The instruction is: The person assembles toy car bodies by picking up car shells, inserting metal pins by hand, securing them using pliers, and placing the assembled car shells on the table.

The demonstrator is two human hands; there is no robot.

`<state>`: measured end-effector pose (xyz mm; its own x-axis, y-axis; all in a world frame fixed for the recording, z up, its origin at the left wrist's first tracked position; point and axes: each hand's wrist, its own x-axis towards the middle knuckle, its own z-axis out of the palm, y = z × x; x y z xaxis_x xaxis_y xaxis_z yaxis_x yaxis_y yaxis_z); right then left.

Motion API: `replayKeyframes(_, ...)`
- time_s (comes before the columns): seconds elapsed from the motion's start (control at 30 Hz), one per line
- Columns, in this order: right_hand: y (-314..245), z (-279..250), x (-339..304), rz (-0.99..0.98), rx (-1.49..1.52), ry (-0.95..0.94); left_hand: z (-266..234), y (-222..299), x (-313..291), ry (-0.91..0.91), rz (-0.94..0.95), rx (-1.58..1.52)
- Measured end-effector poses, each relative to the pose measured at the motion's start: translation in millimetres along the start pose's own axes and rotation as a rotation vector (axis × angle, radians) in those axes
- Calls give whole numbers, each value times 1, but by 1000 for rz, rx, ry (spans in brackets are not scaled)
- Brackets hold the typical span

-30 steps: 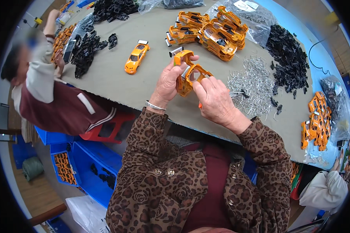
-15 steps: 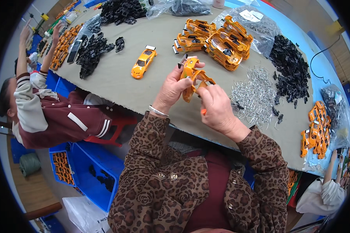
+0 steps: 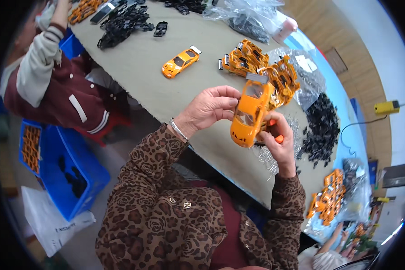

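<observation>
We grip the orange toy car body [image 3: 251, 114] with our left hand [image 3: 209, 108] at 9 o'clock and our right hand [image 3: 279, 144] at 5 o'clock, raising it above the table [image 3: 135, 72] for close access. A pile of orange bodies [image 3: 261, 72] lies at 12 o'clock, a finished orange car [image 3: 180, 61] at 10 o'clock.
</observation>
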<state>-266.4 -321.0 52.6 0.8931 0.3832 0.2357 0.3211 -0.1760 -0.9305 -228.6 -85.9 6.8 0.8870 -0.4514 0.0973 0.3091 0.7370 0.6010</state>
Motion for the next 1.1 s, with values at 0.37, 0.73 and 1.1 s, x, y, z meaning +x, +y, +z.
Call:
replayKeyframes(0.37,-3,-4,7,117,457,-47,12,5,-12,-73,7,-40)
replayKeyframes(0.73,6,6,10,283,833,-186,-2,-12,-5,-32,96,-164)
replayKeyframes(1.1,-5,27,37,537,-23,78,-46,-19,33,355,195,82)
